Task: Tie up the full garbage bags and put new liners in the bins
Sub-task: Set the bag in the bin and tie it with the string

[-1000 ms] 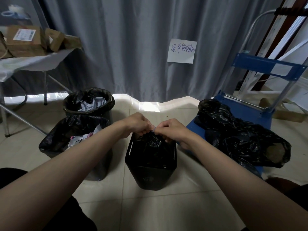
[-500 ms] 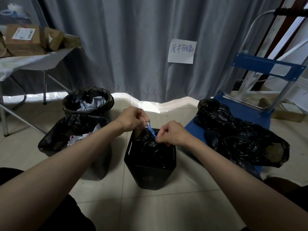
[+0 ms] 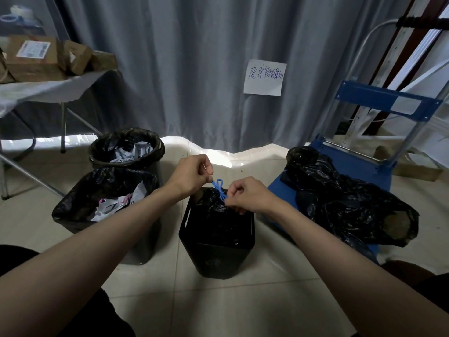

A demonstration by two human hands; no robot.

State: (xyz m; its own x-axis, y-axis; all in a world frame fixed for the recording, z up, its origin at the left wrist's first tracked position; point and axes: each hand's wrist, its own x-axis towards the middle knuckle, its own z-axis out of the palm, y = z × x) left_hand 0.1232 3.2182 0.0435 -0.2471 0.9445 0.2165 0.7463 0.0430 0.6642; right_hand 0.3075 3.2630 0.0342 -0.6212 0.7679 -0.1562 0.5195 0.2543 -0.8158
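While both hands' fingers [image 3: 206, 177] pinch it, the blue tie [image 3: 219, 188] spans between.

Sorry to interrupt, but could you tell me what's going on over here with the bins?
A person is tying shut the black garbage bag in the square black bin. The left hand and right hand each pinch an end of its blue drawstring, drawn into a knot. Two bins on the left, the near bin and the round bin behind it, hold open bags with paper waste. A filled bag lies on the blue hand cart.
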